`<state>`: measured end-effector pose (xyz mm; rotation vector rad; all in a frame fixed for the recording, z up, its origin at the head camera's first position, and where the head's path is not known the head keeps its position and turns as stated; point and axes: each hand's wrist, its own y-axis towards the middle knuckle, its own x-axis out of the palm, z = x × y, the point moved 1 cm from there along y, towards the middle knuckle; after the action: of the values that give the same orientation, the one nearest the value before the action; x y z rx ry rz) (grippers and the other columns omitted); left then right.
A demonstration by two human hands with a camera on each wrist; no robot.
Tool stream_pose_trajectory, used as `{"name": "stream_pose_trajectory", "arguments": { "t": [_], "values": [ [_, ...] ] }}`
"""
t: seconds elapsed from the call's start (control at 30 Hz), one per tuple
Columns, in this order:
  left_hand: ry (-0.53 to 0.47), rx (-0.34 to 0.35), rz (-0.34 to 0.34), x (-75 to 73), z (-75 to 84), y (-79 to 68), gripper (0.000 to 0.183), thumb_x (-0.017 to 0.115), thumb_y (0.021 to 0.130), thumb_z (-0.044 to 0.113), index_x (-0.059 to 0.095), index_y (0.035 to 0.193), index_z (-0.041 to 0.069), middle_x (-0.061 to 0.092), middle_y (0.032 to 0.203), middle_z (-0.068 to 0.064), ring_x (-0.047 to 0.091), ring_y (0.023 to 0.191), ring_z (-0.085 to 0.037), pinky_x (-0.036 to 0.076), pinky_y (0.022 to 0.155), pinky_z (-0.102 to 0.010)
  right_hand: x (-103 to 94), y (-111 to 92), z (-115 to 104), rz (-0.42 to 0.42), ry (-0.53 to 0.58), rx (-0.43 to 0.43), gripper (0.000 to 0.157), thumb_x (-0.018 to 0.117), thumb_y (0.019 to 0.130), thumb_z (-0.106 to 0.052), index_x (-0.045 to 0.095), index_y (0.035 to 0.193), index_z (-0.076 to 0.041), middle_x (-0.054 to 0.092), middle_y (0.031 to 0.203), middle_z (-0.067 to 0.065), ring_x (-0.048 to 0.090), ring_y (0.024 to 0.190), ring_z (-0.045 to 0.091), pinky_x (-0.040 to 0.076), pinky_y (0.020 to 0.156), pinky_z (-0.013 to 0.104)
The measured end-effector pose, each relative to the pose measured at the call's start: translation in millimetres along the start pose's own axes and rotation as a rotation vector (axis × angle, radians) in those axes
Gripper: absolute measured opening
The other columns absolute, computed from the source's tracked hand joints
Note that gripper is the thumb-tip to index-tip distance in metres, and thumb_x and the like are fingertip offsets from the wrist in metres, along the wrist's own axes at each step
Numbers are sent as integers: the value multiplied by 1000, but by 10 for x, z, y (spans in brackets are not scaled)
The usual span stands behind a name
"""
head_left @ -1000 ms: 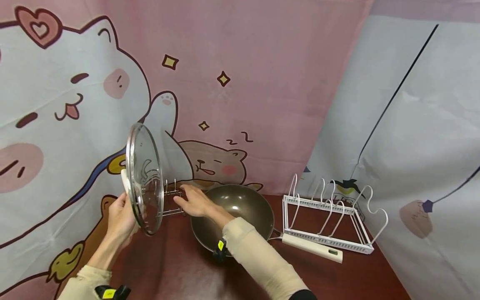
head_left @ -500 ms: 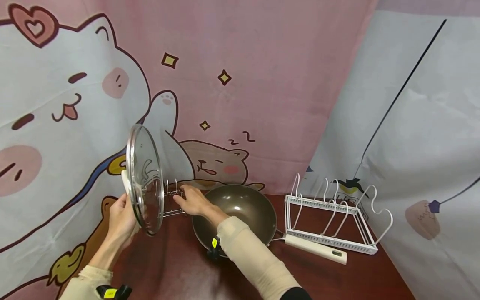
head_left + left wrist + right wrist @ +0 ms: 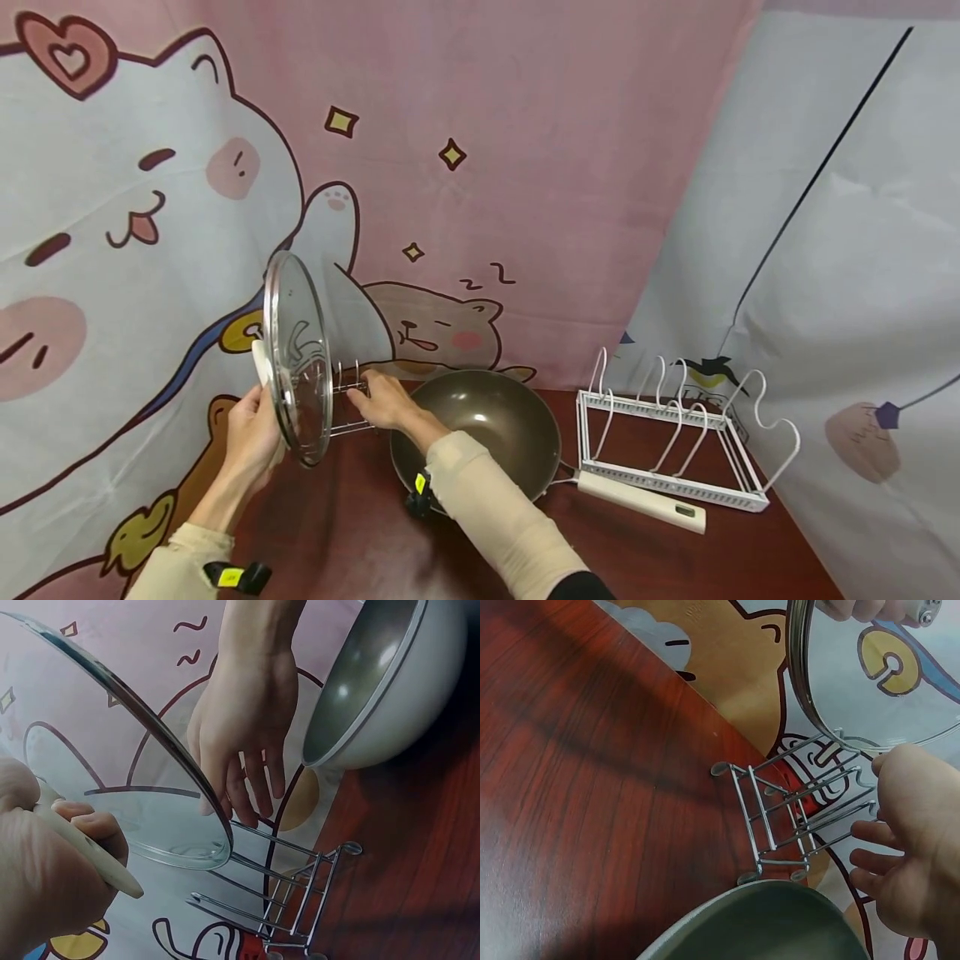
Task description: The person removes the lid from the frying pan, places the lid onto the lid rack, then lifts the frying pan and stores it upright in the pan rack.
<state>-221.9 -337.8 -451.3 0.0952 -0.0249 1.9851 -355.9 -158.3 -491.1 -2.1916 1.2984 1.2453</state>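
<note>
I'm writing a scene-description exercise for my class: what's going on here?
A person's left hand holds a glass lid nearly upright by its cream handle, close to a small metal rack. The right hand is open beside that rack; whether lid or hand touches it is unclear. A pan sits uncovered on the reddish table, with a white rack to its right.

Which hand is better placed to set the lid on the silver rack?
Probably the left hand: it holds the lid by its handle, near the silver rack. The right hand looks empty.
</note>
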Motion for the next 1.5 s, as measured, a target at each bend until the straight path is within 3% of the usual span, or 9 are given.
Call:
{"name": "stream_pose_trajectory", "arguments": {
  "t": [0.27, 0.53, 0.77, 0.97, 1.2, 1.37, 1.5],
  "values": [
    [41, -29, 23, -19, -59, 81, 44, 52, 116, 60, 64, 110, 18, 58, 63, 8, 44, 41, -8, 35, 34, -30, 81, 30, -50, 18, 21, 64, 50, 61, 116, -39, 64, 152, -5, 78, 142, 13, 74, 136, 28, 61, 115, 37],
    [56, -45, 19, -45, -72, 132, 48, 51, 115, 62, 63, 120, 16, 55, 64, 9, 43, 42, -8, 36, 34, -29, 142, 93, -66, 111, -10, 84, 37, 65, 115, -28, 73, 142, -4, 85, 124, 10, 81, 119, 27, 65, 103, 38],
    [63, -77, 12, -79, -89, 170, 47, 46, 116, 62, 61, 129, 19, 48, 65, 11, 40, 43, -6, 35, 35, -28, 188, 130, -71, 179, 20, 114, 30, 68, 114, -28, 78, 131, -6, 86, 113, 9, 83, 105, 28, 68, 90, 44],
    [45, -67, 17, -76, -94, 200, 48, 48, 116, 61, 61, 128, 17, 50, 67, 11, 44, 48, -6, 38, 39, -26, 330, 275, 66, 222, 40, 129, 24, 70, 112, -29, 80, 125, -11, 86, 108, 5, 83, 97, 24, 68, 84, 44],
    [77, -65, 32, -83, -86, 196, 49, 47, 116, 62, 61, 132, 17, 50, 68, 10, 45, 49, -7, 38, 39, -26, 619, 517, 316, 240, 76, 173, 21, 74, 109, -35, 82, 117, -18, 86, 110, 4, 83, 105, 30, 67, 93, 44],
    [92, -53, 36, -83, -83, 219, 51, 47, 117, 61, 61, 135, 15, 51, 71, 10, 46, 52, -5, 42, 42, -25, 587, 486, 257, 273, 23, 191, 16, 74, 109, -36, 83, 109, -22, 87, 107, 1, 83, 105, 28, 66, 92, 43],
    [73, -51, 31, -86, -79, 241, 50, 48, 117, 60, 61, 133, 15, 50, 70, 9, 45, 50, -5, 40, 41, -25, 414, 333, 76, 274, 1, 178, 18, 73, 110, -32, 84, 111, -18, 87, 108, 4, 83, 105, 30, 66, 91, 45]
  ]
}}
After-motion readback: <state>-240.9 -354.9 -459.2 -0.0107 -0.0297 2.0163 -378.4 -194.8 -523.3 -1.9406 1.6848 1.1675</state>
